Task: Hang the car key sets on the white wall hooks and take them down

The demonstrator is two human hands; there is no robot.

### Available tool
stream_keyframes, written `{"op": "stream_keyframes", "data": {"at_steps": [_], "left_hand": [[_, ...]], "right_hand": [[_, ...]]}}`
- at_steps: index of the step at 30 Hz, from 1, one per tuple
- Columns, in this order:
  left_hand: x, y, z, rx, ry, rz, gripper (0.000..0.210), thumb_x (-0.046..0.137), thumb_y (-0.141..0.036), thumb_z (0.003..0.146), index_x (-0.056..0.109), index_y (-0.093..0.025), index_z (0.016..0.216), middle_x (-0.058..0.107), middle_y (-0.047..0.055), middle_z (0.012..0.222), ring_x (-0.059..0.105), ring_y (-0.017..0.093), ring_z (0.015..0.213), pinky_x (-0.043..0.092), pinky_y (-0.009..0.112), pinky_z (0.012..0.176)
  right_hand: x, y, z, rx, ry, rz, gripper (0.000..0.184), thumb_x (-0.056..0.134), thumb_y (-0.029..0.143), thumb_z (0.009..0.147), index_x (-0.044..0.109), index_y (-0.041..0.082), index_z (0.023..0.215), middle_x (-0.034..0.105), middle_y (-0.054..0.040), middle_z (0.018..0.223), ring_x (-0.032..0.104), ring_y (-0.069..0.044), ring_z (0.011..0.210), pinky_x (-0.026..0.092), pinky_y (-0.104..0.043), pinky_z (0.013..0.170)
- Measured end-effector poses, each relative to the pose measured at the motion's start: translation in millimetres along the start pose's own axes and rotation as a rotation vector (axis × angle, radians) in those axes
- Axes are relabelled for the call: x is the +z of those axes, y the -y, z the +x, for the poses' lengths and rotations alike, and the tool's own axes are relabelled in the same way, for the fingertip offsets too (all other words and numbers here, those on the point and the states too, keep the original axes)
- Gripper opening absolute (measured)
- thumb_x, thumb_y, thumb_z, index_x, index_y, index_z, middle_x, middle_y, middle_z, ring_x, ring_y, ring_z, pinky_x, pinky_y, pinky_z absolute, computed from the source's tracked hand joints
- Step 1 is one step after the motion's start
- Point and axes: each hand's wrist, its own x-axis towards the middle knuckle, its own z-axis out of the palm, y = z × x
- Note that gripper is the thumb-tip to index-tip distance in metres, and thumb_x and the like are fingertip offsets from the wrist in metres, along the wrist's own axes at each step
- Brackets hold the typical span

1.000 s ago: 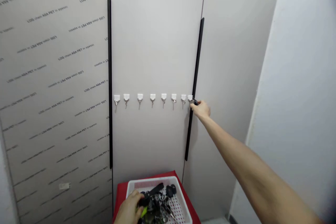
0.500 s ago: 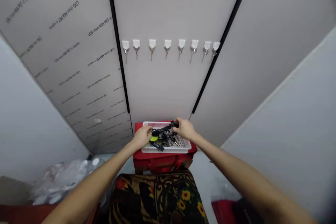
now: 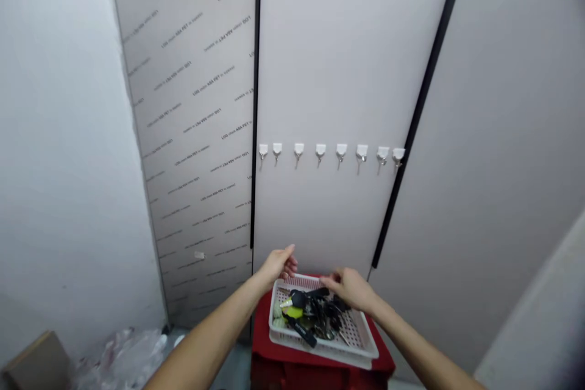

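Note:
A white plastic basket (image 3: 338, 353) holds a heap of keys (image 3: 322, 320) with black fobs and straps. On the heap's left side lie a yellow-green tag (image 3: 292, 311) and a black strap (image 3: 301, 330). My left hand (image 3: 277, 264) is raised above the basket's back left corner, its fingers loosely curled and apart, with nothing visible in them. Over the back right part of the basket is my right hand (image 3: 351, 288). Its fingers are bent together close to the keys, and whatever they may hold is hidden.
Several white adhesive hooks (image 3: 320, 151) run in a row across the pale panel above the basket. Beneath the basket is a red bag (image 3: 269, 347). Clear plastic (image 3: 130, 356) and a cardboard piece (image 3: 39, 359) lie at lower left. Black strips (image 3: 255, 134) edge the panel.
The view has tilted up and turned left, so the hooks and basket sit lower and further right. My left hand has lifted off the keys; my right hand no longer shows the black strap.

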Motion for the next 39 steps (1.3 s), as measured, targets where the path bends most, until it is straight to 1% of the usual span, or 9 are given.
{"op": "stream_keyframes", "data": {"at_steps": [3,6,8,11,20,25,31,33,39], "left_hand": [[3.8,-48,-3,0.023,0.065,-0.077,0.054,0.020,-0.062,0.059,0.036,-0.013,0.045,0.036,-0.004,0.036,0.032,0.002,0.030,0.020,0.016,0.036],[8.4,-94,-10,0.132,0.218,-0.124,0.056,0.010,-0.064,0.060,0.030,-0.014,0.043,0.029,-0.005,0.032,0.027,0.003,0.029,0.015,0.016,0.034],[9.7,-115,-16,0.173,0.286,-0.109,0.058,0.006,-0.065,0.059,0.028,-0.015,0.041,0.026,-0.005,0.032,0.024,0.002,0.029,0.014,0.016,0.034],[7.5,-125,-21,0.146,0.279,-0.024,0.060,0.001,-0.067,0.056,0.027,-0.015,0.041,0.023,-0.004,0.032,0.022,0.002,0.030,0.015,0.015,0.034],[-0.2,-97,-14,0.072,0.239,0.126,0.068,-0.003,-0.067,0.055,0.038,-0.013,0.047,0.027,-0.003,0.036,0.029,0.003,0.033,0.019,0.015,0.036],[0.6,-71,-9,0.071,0.201,0.216,0.063,0.004,-0.064,0.060,0.041,-0.013,0.049,0.033,-0.002,0.038,0.031,0.003,0.034,0.024,0.016,0.037],[2.7,8,2,0.173,0.006,0.852,0.024,0.049,-0.034,0.058,0.053,-0.012,0.066,0.053,0.003,0.059,0.046,0.010,0.055,0.034,0.021,0.053],[7.2,29,5,0.238,0.020,1.038,0.025,0.052,-0.027,0.055,0.055,-0.014,0.077,0.056,0.006,0.074,0.049,0.015,0.068,0.035,0.023,0.060],[20.5,55,9,0.217,0.142,1.219,0.031,0.050,-0.018,0.053,0.054,-0.019,0.084,0.056,0.006,0.087,0.048,0.019,0.081,0.035,0.024,0.067]], "right_hand": [[-30,41,20,-0.018,0.017,0.417,0.050,0.021,0.057,0.064,0.034,0.017,0.039,0.033,0.0030,0.032,0.032,-0.006,0.033,0.025,-0.020,0.039],[-59,85,34,-0.077,0.043,0.817,0.052,0.004,0.060,0.064,0.023,0.018,0.039,0.023,0.0060,0.031,0.022,-0.005,0.028,0.024,-0.019,0.035],[-72,104,39,-0.119,0.083,0.957,0.052,0.000,0.061,0.063,0.019,0.018,0.040,0.020,0.0067,0.032,0.018,-0.004,0.028,0.023,-0.019,0.034],[-75,113,42,-0.120,0.114,1.002,0.053,-0.004,0.064,0.059,0.018,0.018,0.041,0.017,0.0070,0.032,0.015,-0.004,0.028,0.020,-0.018,0.033],[-52,104,36,-0.047,0.142,0.903,0.054,0.000,0.067,0.057,0.019,0.019,0.042,0.015,0.0075,0.031,0.015,-0.003,0.028,0.018,-0.017,0.032],[-31,86,39,-0.012,0.088,0.812,0.052,0.007,0.064,0.061,0.024,0.018,0.041,0.023,0.0062,0.032,0.021,-0.003,0.028,0.022,-0.018,0.032],[20,16,29,0.025,0.051,0.094,0.024,0.045,0.035,0.061,0.046,0.016,0.046,0.045,0.0017,0.041,0.042,-0.008,0.041,0.031,-0.020,0.043],[32,-6,25,-0.006,0.069,-0.100,0.013,0.044,0.023,0.061,0.055,0.018,0.056,0.055,-0.0004,0.053,0.049,-0.011,0.054,0.034,-0.020,0.052],[45,-37,26,0.000,0.216,-0.299,0.030,0.041,0.012,0.059,0.058,0.022,0.081,0.059,-0.0022,0.082,0.052,-0.014,0.078,0.036,-0.022,0.067]]}}
